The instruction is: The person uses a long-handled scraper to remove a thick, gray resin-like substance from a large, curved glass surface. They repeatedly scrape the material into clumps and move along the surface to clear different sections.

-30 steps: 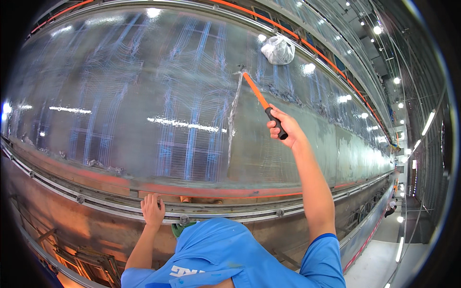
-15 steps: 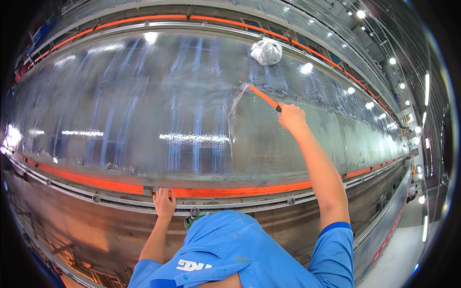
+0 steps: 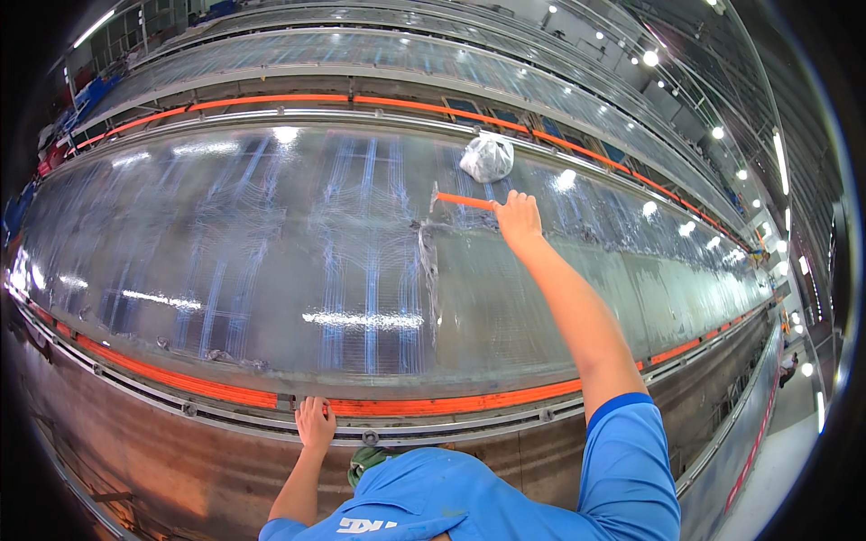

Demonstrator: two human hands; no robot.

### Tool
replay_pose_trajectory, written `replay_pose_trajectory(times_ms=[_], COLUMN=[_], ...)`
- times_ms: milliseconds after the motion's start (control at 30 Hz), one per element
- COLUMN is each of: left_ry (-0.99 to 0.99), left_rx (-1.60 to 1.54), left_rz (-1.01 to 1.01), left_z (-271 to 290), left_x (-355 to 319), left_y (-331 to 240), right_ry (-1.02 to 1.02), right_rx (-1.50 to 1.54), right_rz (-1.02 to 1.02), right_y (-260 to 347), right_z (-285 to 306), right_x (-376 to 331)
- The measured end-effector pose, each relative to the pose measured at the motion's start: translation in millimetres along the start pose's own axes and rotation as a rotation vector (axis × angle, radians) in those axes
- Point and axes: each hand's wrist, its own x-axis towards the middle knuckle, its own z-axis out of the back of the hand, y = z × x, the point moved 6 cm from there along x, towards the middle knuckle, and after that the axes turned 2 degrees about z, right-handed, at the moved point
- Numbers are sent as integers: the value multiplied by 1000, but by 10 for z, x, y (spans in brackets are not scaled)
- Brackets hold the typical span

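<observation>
My right hand (image 3: 519, 221) is closed round the end of an orange-handled scraper (image 3: 465, 200), held out over a long, glossy table (image 3: 370, 243). The scraper's thin crosswise head is at the far end of its handle, close to the table's surface; whether it touches cannot be made out. Just below and to the right of the head, a greenish sheet or film (image 3: 505, 298) has a wrinkled left edge. My left hand (image 3: 314, 422) grips the near edge rail (image 3: 442, 402), its fingers curled over the orange strip.
A tied white plastic bag (image 3: 487, 158) sits on the far side of the table. An orange strip (image 3: 271, 99) and metal rails run beyond it, with more long tables behind. At the far right, a person (image 3: 788, 368) is beside the walkway.
My right hand and the scraper have moved left, and the scraper's head now lies beyond the sheet's corner. The view has tilted up. My left hand stays on the rail.
</observation>
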Motion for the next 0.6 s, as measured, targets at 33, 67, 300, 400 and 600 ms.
replay_pose_trajectory(times_ms=[33,67,300,400,600], left_ry=[-26,-37,-26,-36,5], left_rx=[-5,-13,-19,-35,-15], left_rz=[-7,-9,27,19,8], left_z=[15,22,42,42,0], left_x=[1,-1,4,16,26], left_y=[-4,-7,-5,0,4], right_ry=[-21,-11,-106,-62,148], right_rx=[-58,-121,152,789,1996], right_rz=[5,1,-110,-275,-902], right_y=[21,31,-485,-637,511], right_z=[47,89,158,-260,-678], right_x=[88,170,97,-582,-3174])
